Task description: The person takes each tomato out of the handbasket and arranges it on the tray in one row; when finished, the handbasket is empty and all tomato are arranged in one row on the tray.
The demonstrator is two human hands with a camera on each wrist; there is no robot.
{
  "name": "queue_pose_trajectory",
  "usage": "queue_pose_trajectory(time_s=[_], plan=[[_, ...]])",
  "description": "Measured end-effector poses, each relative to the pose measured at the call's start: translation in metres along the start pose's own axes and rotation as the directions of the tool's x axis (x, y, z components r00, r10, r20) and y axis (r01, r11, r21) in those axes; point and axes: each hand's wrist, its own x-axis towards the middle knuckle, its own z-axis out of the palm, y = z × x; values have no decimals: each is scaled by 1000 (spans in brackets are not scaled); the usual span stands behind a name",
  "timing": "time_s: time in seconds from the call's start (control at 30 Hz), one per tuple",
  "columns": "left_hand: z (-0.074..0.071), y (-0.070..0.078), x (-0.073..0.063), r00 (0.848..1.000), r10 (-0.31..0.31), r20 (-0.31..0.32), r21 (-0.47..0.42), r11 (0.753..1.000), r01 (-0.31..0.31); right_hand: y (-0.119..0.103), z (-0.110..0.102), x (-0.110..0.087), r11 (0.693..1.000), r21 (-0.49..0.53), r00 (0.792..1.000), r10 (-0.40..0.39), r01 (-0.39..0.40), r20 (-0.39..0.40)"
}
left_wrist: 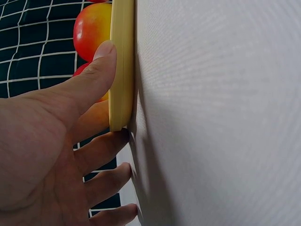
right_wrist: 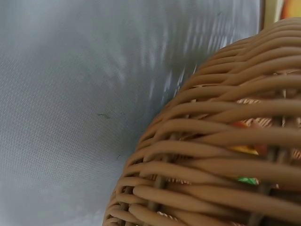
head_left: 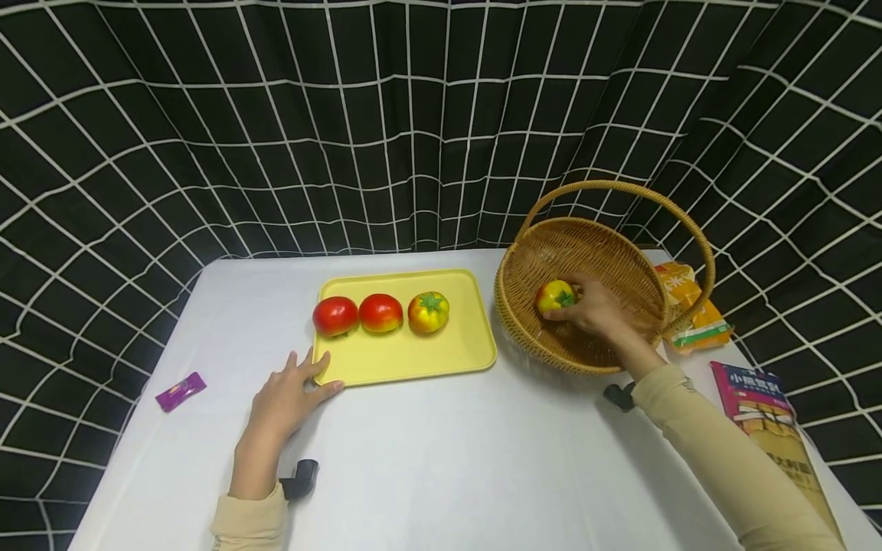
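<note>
My right hand (head_left: 594, 308) is inside the wicker basket (head_left: 634, 279), thumb and fingers around a red-yellow toy tomato (head_left: 554, 297) with a green leafy top. Through the weave in the right wrist view, only bits of colour show; the hand is hidden there. At the near left corner of the yellow tray (head_left: 427, 363), my left hand (head_left: 285, 394) holds the edge between thumb (left_wrist: 104, 59) and index finger, the other fingers spread with their tips at the table. Along the tray's far side sit two red toy fruits (head_left: 335, 316) (head_left: 381, 313) and another toy tomato (head_left: 429, 312).
Right of the basket lie an orange packet (head_left: 696, 310) and a longer pink-and-tan bag (head_left: 775, 428). A small purple packet (head_left: 181, 391) is at the table's left. The basket's tall handle (head_left: 699, 237) arches over its right side. A black gridded curtain (head_left: 413, 130) surrounds the white table (head_left: 475, 467).
</note>
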Motion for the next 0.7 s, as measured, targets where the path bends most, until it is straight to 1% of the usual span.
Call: queue_pose_trajectory(time_s=[0.2, 0.43, 0.57, 0.7], plan=[[1, 1, 0, 1000, 6, -5, -14, 1000, -6, 1, 2, 0, 1000, -22, 1000, -16, 16, -15], [1, 1, -1, 1000, 3, -1, -20, 1000, -3, 2, 2, -1, 999, -18, 999, -35, 34, -30], [1, 1, -1, 1000, -2, 4, -22, 1000, 2, 0, 1, -2, 999, 2, 999, -39, 39, -32], [0, 1, -1, 1000, 2, 3, -22, 1000, -2, -1, -1, -3, 997, 50, 998, -59, 61, -36]])
